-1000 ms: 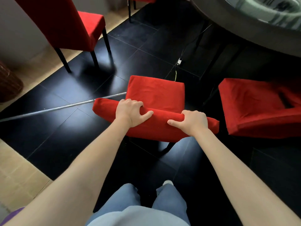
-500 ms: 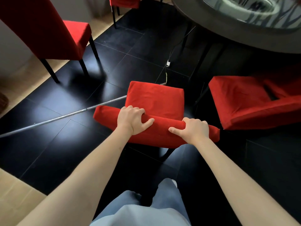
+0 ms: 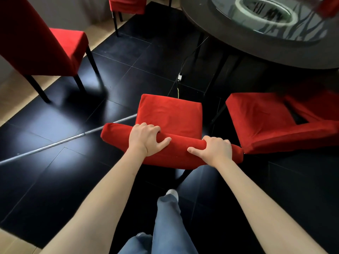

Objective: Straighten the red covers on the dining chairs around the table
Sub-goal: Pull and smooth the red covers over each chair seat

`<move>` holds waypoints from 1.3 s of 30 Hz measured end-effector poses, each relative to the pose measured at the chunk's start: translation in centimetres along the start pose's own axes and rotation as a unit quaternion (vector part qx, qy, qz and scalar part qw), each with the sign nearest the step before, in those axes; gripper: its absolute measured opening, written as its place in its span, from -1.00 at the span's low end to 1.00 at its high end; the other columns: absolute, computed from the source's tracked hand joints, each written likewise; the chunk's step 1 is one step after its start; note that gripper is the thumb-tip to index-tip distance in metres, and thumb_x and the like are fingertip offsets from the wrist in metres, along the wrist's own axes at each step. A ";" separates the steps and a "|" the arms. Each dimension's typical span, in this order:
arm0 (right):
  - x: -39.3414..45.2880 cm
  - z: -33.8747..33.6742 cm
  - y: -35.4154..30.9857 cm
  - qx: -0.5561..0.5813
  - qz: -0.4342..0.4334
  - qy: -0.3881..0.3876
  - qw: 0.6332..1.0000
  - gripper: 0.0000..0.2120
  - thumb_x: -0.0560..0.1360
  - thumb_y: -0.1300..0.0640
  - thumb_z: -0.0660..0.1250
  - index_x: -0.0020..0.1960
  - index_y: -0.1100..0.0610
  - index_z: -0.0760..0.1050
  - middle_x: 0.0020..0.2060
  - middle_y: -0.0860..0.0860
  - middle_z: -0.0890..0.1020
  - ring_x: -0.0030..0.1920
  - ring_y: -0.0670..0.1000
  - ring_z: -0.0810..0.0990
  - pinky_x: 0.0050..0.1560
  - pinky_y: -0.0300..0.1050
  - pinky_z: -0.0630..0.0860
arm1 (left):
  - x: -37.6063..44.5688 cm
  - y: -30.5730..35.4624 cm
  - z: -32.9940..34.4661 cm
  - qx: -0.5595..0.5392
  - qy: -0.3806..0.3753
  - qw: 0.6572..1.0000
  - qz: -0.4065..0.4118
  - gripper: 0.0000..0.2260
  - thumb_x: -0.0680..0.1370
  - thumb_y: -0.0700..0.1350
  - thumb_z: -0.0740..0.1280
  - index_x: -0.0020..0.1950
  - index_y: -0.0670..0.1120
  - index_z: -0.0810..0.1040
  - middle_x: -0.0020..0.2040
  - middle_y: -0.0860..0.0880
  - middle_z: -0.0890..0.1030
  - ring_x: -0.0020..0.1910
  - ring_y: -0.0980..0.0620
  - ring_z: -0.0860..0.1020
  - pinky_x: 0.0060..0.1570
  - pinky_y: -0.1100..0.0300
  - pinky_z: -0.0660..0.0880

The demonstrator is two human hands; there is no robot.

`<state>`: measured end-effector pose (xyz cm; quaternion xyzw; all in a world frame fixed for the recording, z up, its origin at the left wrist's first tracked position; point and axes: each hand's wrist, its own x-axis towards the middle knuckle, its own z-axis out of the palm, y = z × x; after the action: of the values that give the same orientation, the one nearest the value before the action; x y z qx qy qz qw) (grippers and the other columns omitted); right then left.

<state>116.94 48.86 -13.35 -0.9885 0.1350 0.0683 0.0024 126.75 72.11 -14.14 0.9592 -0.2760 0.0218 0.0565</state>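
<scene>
Red fabric-covered dining chair [image 3: 169,114]: stood at centre on the floor, seat turned toward the worktop, top rail of its backrest nearest the camera.

Red cloth cover [image 3: 170,154] on that chair: wrapped over the padded backrest top; lay smooth on the seat.

Left hand [image 3: 145,138]: clenched round the top of the backrest left of its middle, fingers curled over the far side, thumb pressed on the near face of the cover.

Right hand [image 3: 215,149]: gripped the same backrest top near its right end, fingers over the far side, thumb stretched along the near face.

Second red-covered chair [image 3: 275,120]: just beside the first on its right, cover creased on the seat, with a dark gap near the backrest.

Third red-covered chair with dark legs [image 3: 40,44]: well apart at upper left, straddling the tile and the pale wood floor.

Fourth red-covered chair [image 3: 127,5]: at top edge, only partly seen.

Round dark worktop with glass centre [image 3: 256,48]: at upper right.

Glossy black tiled floor [image 3: 55,180]: crossed by a thin silvery strip [image 3: 64,140].

Blue denim trouser legs [image 3: 167,222]: at bottom centre.
</scene>
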 end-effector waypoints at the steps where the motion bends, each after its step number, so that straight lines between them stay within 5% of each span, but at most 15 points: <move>1: 0.7 -0.1 0.1 0.000 0.001 0.000 1.000 -0.08 0.13 -0.67 -0.19 0.00 -0.03 0.50 -0.19 -0.08 0.60 -0.08 0.02 0.56 -0.01 -0.01 0.33 | 0.7 -0.1 0.1 0.000 0.000 1.000 0.002 -0.38 0.44 0.42 -0.01 0.05 0.01 0.61 -0.07 0.02 0.66 -0.07 -0.05 0.55 -0.04 0.07 0.36; 26: 16.1 -2.2 4.5 -0.017 0.018 0.015 1.000 0.00 0.12 -0.65 -0.30 0.04 -0.02 0.52 -0.10 -0.05 0.60 0.01 0.05 0.52 -0.09 -0.03 0.24 | 17.7 -0.4 1.2 0.011 -0.001 1.000 0.018 -0.30 0.41 0.43 -0.13 0.04 0.01 0.61 -0.09 0.01 0.65 -0.10 -0.06 0.54 -0.11 0.06 0.35; 39: 17.9 -2.3 6.8 -0.021 0.007 0.020 1.000 -0.01 0.12 -0.65 -0.30 0.04 -0.01 0.52 -0.15 -0.02 0.62 -0.06 0.09 0.56 -0.11 -0.02 0.25 | 19.5 1.2 1.5 -0.012 -0.028 0.999 0.009 -0.26 0.36 0.46 -0.16 0.07 0.03 0.60 -0.02 0.02 0.64 -0.02 -0.05 0.57 -0.12 0.08 0.34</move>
<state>132.51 37.48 -13.41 -0.9885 0.1405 0.0513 -0.0219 142.62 60.65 -14.10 0.9562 -0.2864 -0.0082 0.0603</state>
